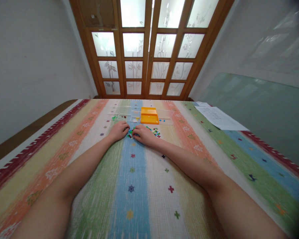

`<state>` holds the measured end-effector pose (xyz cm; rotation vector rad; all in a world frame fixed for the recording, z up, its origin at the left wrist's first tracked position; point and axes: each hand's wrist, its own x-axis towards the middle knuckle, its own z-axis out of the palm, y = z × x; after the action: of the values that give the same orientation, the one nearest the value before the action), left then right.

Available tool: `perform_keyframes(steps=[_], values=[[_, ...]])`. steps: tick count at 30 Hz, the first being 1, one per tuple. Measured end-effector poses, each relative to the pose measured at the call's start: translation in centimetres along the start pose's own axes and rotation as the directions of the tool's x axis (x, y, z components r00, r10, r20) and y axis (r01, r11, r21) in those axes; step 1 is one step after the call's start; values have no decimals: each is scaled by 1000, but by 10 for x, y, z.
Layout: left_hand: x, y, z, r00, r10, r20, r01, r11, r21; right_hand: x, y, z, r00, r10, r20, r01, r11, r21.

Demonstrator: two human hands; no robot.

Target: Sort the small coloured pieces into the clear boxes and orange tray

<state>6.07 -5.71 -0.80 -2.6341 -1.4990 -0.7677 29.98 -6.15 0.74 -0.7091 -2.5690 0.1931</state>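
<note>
A loose pile of small coloured pieces [155, 132], green, blue, yellow, red and white, lies on the striped tablecloth. My left hand [119, 130] rests at the pile's left edge, fingers curled and thumb close to them. Over the pile's left part is my right hand [144, 134], its fingertips drawn together among the pieces. Whatever either hand pinches is too small to make out. Just beyond the hands stands an open orange box [149, 119]. Left of it, a clear compartment box [124, 117] holds a few green, dark red and yellow pieces.
Right of the orange box, a clear tray [165, 120] has a few blue pieces in it. Printed paper sheets [221, 118] lie at the table's right side. The tablecloth [132, 202] covers the table. Wood-framed glass doors [147, 59] stand behind its far edge.
</note>
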Motion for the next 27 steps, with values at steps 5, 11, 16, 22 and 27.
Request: perform_keyframes(steps=[5, 11, 16, 22, 27], values=[[0, 1, -1, 1000, 3, 7, -3, 1000, 11, 17, 26, -18, 985, 136, -105, -128, 988, 81], [0, 4, -4, 1000, 5, 13, -5, 1000, 5, 46, 64, -26, 904, 353, -242, -340, 936, 95], [0, 3, -4, 1000, 3, 17, -4, 1000, 5, 62, 80, -14, 865, 453, -215, -453, 890, 52], [-1, 2, -3, 1000, 4, 18, -4, 1000, 3, 65, 86, -8, 875, 447, -187, -454, 891, 9], [0, 1, -3, 1000, 6, 24, -5, 1000, -15, 51, 84, -9, 901, 398, -175, -403, 915, 5]])
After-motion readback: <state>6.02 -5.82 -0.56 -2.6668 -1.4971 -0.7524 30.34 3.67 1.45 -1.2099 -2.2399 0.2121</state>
